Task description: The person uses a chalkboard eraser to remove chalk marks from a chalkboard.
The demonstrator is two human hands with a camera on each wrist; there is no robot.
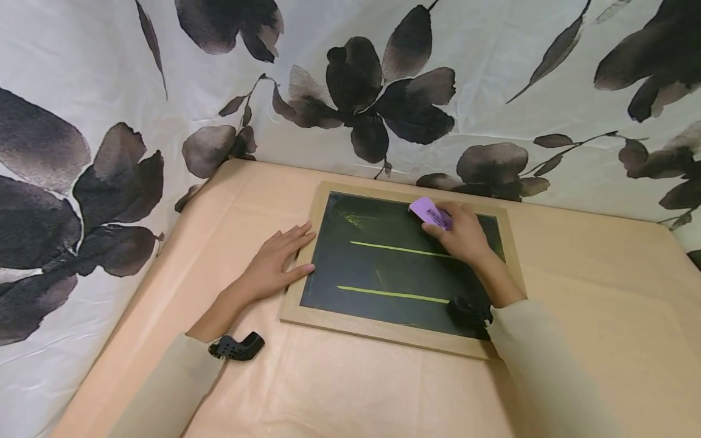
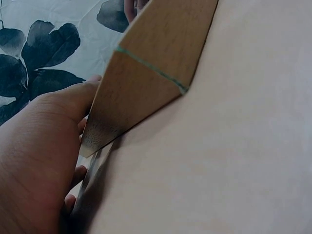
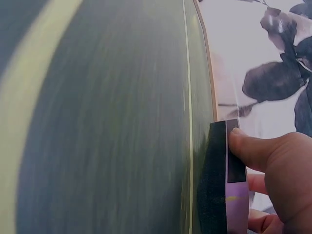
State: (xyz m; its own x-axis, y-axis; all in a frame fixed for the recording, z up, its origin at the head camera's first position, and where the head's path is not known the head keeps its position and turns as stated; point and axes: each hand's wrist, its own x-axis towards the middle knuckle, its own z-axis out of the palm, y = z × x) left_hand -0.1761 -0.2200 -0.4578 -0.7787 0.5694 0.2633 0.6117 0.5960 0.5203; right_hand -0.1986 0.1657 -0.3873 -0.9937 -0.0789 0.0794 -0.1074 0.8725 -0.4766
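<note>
A chalkboard [image 1: 328,261] with a pale wooden frame [image 1: 383,339] lies on the table. Two yellow chalk lines [image 1: 400,248] run across it, and a faint yellow smudge [image 1: 356,220] marks its upper left. My right hand [image 1: 465,234] grips a purple eraser [image 1: 425,211] at the board's upper right. Its dark felt side [image 3: 212,180] faces the board in the right wrist view. My left hand [image 1: 274,261] rests at the frame's left edge, fingers extended and thumb over the wood. The left wrist view has the thumb against the frame's side [image 2: 146,58].
A peach cloth [image 1: 591,292] covers the table. Behind and to the left hangs a white curtain [image 1: 493,73] with dark flowers. Black wrist devices [image 1: 237,347] sit on both wrists, the right one overlapping the board in the head view.
</note>
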